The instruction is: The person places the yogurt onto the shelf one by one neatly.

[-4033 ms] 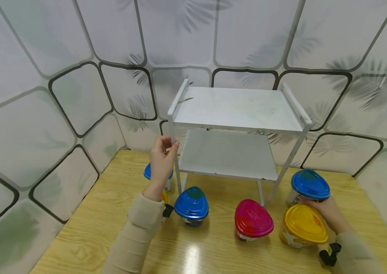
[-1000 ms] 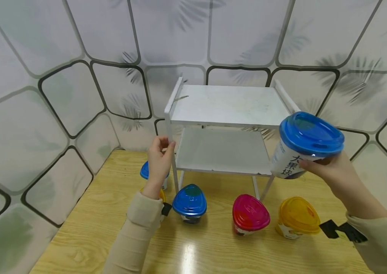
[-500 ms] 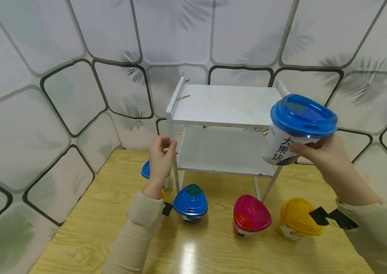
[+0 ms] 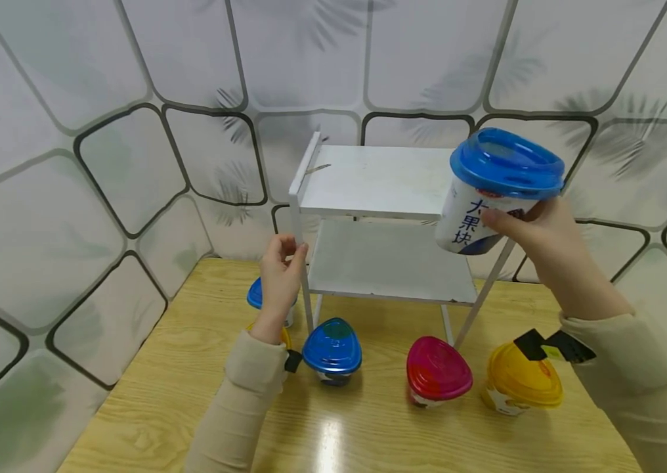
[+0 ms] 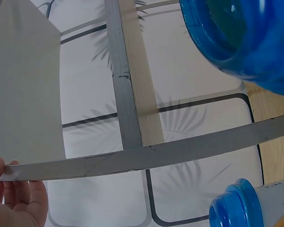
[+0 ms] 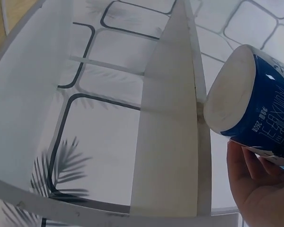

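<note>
Holding the white tub (image 4: 463,220) well takes a firm, level grip. The right hand (image 4: 549,246) has its fingers round it, in the air by the rack (image 4: 369,180), near its right end. The left hand (image 4: 282,270) pinches the rack's left leg (image 4: 308,303), maybe steadying it. The rack could bump the tub. On the bench (image 4: 144,401) stand a blue tub (image 4: 332,348), pink tub (image 4: 436,369) and yellow tub (image 4: 519,378); the left arm (image 4: 236,401) partly hides two more tubs (image 4: 255,293).

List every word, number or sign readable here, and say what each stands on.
"大果块": blue-lidded white cup held in the right hand.
"260": the cup's dark blue band.
Too blurred: the band's other lettering, the red mark under the lid.
Too small: print on the pink-lidded cup, yellow-lidded cups and standing blue-lidded cups.
</note>
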A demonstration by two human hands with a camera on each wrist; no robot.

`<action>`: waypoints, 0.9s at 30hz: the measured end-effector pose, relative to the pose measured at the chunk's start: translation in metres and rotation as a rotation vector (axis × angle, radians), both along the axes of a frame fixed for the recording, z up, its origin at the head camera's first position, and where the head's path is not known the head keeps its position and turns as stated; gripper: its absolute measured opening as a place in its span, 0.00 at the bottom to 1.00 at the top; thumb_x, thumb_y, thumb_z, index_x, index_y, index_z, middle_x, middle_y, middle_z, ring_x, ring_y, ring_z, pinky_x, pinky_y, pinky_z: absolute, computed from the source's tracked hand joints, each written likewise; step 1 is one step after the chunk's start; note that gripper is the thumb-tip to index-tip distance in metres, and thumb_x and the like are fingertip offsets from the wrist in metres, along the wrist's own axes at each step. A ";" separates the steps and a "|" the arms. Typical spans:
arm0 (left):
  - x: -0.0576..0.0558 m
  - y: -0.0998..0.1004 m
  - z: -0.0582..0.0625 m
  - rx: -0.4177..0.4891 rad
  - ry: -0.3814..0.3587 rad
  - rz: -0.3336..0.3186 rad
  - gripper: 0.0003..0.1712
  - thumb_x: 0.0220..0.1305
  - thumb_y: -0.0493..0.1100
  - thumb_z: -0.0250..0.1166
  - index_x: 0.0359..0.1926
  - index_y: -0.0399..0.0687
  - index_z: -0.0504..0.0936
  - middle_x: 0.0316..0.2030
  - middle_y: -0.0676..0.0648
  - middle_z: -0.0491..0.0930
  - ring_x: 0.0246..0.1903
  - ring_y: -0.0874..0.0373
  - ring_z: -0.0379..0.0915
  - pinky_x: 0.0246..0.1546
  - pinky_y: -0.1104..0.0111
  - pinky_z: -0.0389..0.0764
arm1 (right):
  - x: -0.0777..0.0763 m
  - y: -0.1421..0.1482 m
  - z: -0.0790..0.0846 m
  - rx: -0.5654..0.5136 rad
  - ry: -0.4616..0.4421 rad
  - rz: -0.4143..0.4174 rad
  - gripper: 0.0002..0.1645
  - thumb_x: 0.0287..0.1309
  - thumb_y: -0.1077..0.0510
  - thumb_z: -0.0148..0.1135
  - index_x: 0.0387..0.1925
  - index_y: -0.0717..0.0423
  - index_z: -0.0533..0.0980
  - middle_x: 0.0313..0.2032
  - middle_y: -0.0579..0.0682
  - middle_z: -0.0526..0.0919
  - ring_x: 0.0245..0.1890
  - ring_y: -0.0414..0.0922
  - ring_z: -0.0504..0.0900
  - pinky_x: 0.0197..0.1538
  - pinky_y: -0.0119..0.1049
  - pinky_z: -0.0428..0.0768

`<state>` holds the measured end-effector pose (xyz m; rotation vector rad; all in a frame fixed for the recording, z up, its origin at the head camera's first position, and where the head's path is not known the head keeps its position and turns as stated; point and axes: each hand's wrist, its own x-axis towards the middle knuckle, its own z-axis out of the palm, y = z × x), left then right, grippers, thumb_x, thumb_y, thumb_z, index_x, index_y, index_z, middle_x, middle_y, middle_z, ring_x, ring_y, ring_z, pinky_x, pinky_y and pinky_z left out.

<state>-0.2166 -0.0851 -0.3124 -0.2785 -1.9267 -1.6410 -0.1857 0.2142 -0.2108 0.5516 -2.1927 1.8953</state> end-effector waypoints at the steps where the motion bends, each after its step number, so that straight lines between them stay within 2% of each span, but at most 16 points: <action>1: 0.000 0.000 0.000 0.001 -0.001 0.001 0.06 0.58 0.28 0.55 0.36 0.26 0.69 0.32 0.34 0.71 0.33 0.45 0.71 0.30 0.77 0.70 | -0.001 -0.001 0.002 -0.005 -0.003 -0.003 0.36 0.52 0.67 0.59 0.61 0.50 0.58 0.57 0.54 0.64 0.53 0.49 0.65 0.54 0.44 0.66; 4: 0.000 0.001 0.001 0.004 -0.002 0.005 0.06 0.58 0.27 0.55 0.36 0.26 0.69 0.32 0.34 0.72 0.33 0.45 0.71 0.30 0.77 0.70 | -0.003 -0.006 0.007 -0.001 0.003 -0.006 0.35 0.52 0.66 0.59 0.61 0.50 0.58 0.57 0.54 0.64 0.53 0.50 0.66 0.56 0.51 0.61; 8: 0.001 0.000 0.002 0.003 -0.002 0.007 0.06 0.58 0.27 0.55 0.35 0.26 0.69 0.32 0.33 0.72 0.33 0.45 0.71 0.30 0.77 0.70 | -0.008 -0.013 0.013 -0.029 0.019 0.025 0.36 0.51 0.67 0.60 0.60 0.50 0.58 0.57 0.55 0.64 0.54 0.51 0.65 0.56 0.53 0.59; 13: -0.012 -0.005 -0.011 0.009 0.003 0.003 0.06 0.58 0.28 0.56 0.36 0.28 0.69 0.32 0.34 0.72 0.33 0.46 0.71 0.30 0.77 0.70 | -0.013 -0.021 0.016 -0.055 0.020 0.046 0.36 0.51 0.66 0.60 0.60 0.51 0.58 0.56 0.55 0.65 0.54 0.51 0.66 0.57 0.53 0.58; 16: -0.019 -0.007 -0.018 0.015 0.011 -0.001 0.07 0.58 0.30 0.57 0.36 0.29 0.70 0.32 0.35 0.72 0.33 0.48 0.71 0.30 0.76 0.70 | -0.017 -0.026 0.018 -0.023 0.013 0.011 0.36 0.50 0.64 0.62 0.60 0.50 0.59 0.56 0.54 0.66 0.53 0.51 0.67 0.56 0.54 0.58; 21: -0.019 -0.008 -0.020 0.009 0.020 0.002 0.07 0.58 0.31 0.57 0.36 0.30 0.70 0.32 0.38 0.73 0.33 0.51 0.72 0.31 0.75 0.72 | -0.025 -0.035 0.021 0.044 0.016 -0.045 0.36 0.49 0.60 0.64 0.59 0.51 0.60 0.55 0.54 0.68 0.52 0.52 0.68 0.55 0.52 0.62; 27: -0.019 -0.006 -0.021 0.019 0.035 -0.010 0.06 0.58 0.31 0.57 0.36 0.30 0.70 0.31 0.38 0.73 0.32 0.53 0.71 0.31 0.74 0.73 | -0.036 -0.049 0.023 0.044 0.045 -0.008 0.38 0.48 0.59 0.64 0.60 0.49 0.59 0.56 0.54 0.67 0.54 0.53 0.67 0.55 0.53 0.62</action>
